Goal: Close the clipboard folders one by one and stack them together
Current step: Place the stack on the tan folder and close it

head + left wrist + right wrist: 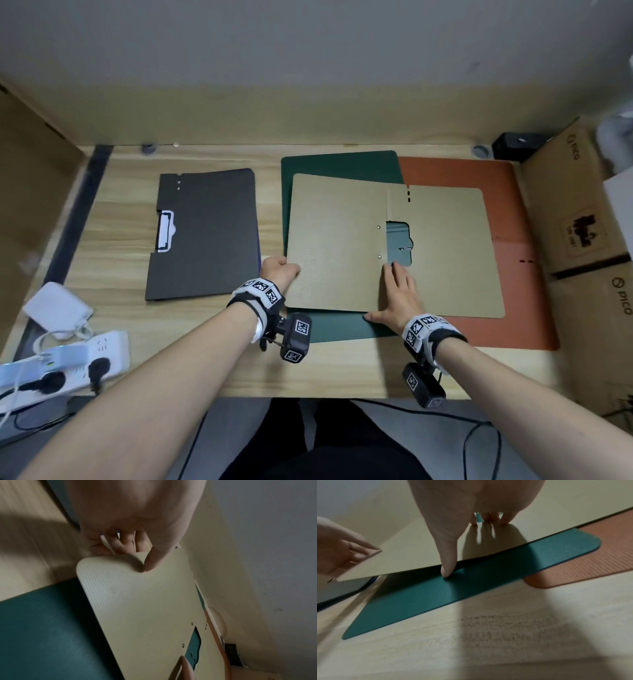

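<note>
On the bench (308, 370), right of centre: a tan folder (342, 240) lifted at its left.
Left hand (279, 274) pinches its left edge; right hand (399, 294) presses flat, fingers straight, over green (342, 164) and orange folders (507, 185).

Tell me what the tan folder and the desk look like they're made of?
Tan folder: probably thin plastic sheet, matte, with fine ribbed lines across its surface; it bends slightly where the left hand pinches its corner. Desk: light wood or wood-look laminate, with visible grain streaks; which one can't be told.
</note>
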A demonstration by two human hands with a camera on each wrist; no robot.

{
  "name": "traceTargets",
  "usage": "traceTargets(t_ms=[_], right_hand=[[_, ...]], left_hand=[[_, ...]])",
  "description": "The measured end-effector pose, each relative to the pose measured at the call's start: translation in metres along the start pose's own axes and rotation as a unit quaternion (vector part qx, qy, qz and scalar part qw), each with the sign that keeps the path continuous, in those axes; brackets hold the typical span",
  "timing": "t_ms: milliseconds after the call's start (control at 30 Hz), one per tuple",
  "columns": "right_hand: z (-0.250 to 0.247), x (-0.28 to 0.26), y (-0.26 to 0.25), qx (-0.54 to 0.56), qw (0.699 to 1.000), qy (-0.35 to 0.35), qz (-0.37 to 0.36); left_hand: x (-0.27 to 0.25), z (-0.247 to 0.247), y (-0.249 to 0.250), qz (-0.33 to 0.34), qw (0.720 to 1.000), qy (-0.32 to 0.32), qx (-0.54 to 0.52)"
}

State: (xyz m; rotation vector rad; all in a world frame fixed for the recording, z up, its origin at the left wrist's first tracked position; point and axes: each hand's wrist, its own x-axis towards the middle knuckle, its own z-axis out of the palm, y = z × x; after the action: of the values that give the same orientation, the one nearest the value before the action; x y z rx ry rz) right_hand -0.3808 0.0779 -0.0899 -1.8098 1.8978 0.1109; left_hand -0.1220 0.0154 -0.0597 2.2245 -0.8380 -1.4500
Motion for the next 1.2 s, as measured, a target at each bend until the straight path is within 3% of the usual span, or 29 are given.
traceTargets(t_ms=[167, 333, 600, 767, 933, 1133, 1200], right_hand=[[-0.014, -0.008, 0.001, -0.032, 0.998, -0.022, -0.047], [-0.049, -0.016, -0.012, -0.024, 0.997, -0.006, -0.079], [-0.124, -0.023, -0.05, 0.068, 0.99, 0.056, -0.114], [-0.181, -0.024, -0.09, 0.061, 0.975, 0.151, -0.153], [-0.233, -0.014, -0.127, 0.123, 0.931, 0.296, -0.175], [-0.291, -0.009, -0.16, 0.162, 0.912, 0.343, -0.155], [-0.308, -0.007, -0.166, 0.179, 0.907, 0.354, -0.144]], left_hand=[[-0.011, -0.018, 0.012, 0.04, 0.992, -0.09, 0.078], [-0.027, -0.047, 0.044, 0.076, 0.988, -0.121, 0.056], [-0.061, -0.105, 0.122, 0.076, 0.98, -0.153, -0.104], [-0.092, -0.143, 0.172, 0.084, 0.953, -0.171, -0.237], [-0.125, -0.171, 0.21, 0.13, 0.918, -0.203, -0.316], [-0.133, -0.198, 0.226, 0.193, 0.917, -0.168, -0.307], [-0.128, -0.203, 0.222, 0.214, 0.931, -0.141, -0.26]])
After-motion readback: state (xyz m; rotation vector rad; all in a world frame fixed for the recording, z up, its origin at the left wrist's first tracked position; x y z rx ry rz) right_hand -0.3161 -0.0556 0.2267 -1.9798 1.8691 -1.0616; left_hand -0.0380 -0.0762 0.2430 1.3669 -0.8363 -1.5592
